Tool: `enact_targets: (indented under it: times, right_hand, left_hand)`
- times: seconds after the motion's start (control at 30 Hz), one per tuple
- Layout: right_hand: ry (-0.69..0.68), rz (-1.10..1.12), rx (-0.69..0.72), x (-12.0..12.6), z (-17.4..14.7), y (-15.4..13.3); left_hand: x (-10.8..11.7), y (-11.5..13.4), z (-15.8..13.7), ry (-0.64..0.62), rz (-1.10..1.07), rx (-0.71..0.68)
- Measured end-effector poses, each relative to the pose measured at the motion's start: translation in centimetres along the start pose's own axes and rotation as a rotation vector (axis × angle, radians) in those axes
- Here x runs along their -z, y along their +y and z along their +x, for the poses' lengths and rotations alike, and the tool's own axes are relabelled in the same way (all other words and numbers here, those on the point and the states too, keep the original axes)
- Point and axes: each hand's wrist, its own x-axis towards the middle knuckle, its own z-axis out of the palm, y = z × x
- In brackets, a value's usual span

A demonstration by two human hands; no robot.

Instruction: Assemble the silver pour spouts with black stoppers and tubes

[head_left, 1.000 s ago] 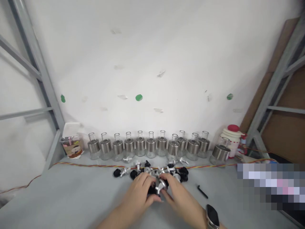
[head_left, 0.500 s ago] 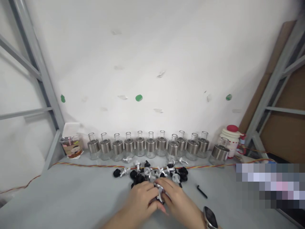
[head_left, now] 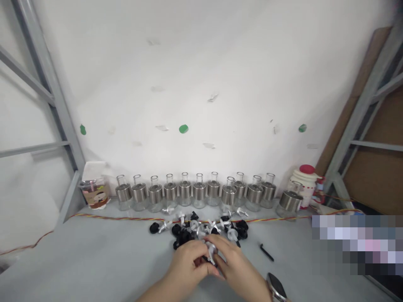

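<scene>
Silver-coloured spout [head_left: 211, 252], shiny, round-collared, narrow-tipped, partly hidden from view

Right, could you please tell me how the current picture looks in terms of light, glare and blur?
In the head view: fairly even light, a faint shadow on the grey table near the left hand; same view: pale glare on the metal bottle bands; softness around the silver piece at the right hand; a pixelated patch at right.
</scene>
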Motion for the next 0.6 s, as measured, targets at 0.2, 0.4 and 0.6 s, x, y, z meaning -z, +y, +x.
enact_targets:
  times: [0.2,0.4,0.6]
  right_hand:
    - [0.005,-0.045,0.003,-0.3,0.0,0.4]
    - [0.019,-0.138,0.008,-0.8,-0.2,1.1]
    - [-0.031,-0.067,0.012,-0.5,0.1,0.6]
  left_hand:
    - [0.3,0.4,0.2,-0.032,-0.026,0.048]
    - [0.7,0.5,0.3,-0.049,0.066,0.059]
    - [0.7,0.5,0.1,-0.061,0.049,0.056]
